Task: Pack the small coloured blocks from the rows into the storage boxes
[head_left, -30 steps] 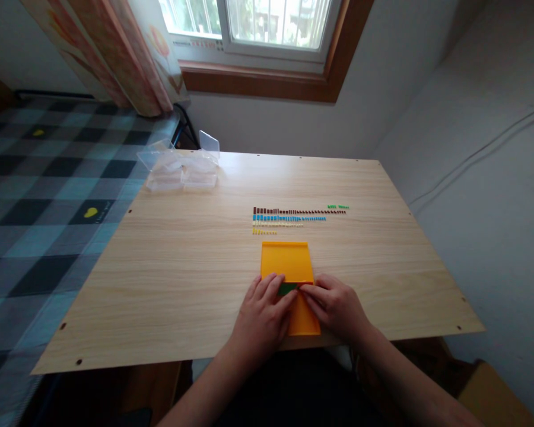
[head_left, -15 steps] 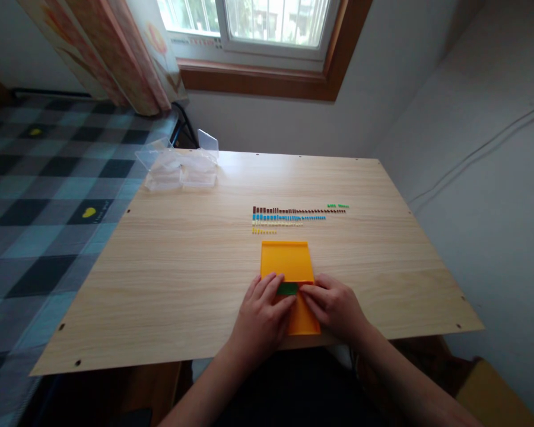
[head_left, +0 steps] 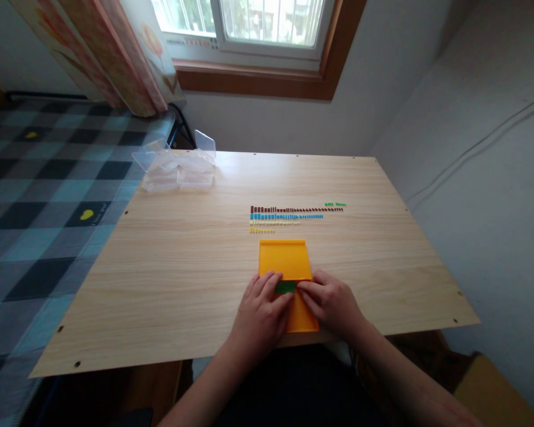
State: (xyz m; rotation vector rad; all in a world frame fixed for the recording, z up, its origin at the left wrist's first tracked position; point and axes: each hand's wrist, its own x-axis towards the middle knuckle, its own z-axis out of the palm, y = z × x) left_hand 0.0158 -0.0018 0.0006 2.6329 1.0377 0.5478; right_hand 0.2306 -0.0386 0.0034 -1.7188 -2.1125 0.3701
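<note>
Strip of green (head_left: 285,287) lies across the orange tray (head_left: 284,259), long axis crosswise. Left hand (head_left: 258,309), nearer, overlaps its left end; right hand (head_left: 333,296), fingertips together, sits beside its right end. Whether either grip clamps anything cannot be told.

1. The left hand (head_left: 261,308) and right hand (head_left: 336,299) are left bare, and their fingers are seen to be slim and rounded at the tips.
2. The left forearm (head_left: 207,385) and right forearm (head_left: 409,370) are likewise uncovered, smooth in outline and broadened away from the wrists.
3. Dark, almost black clothing (head_left: 302,391) is worn; its cut is obscured by shadow.
</note>
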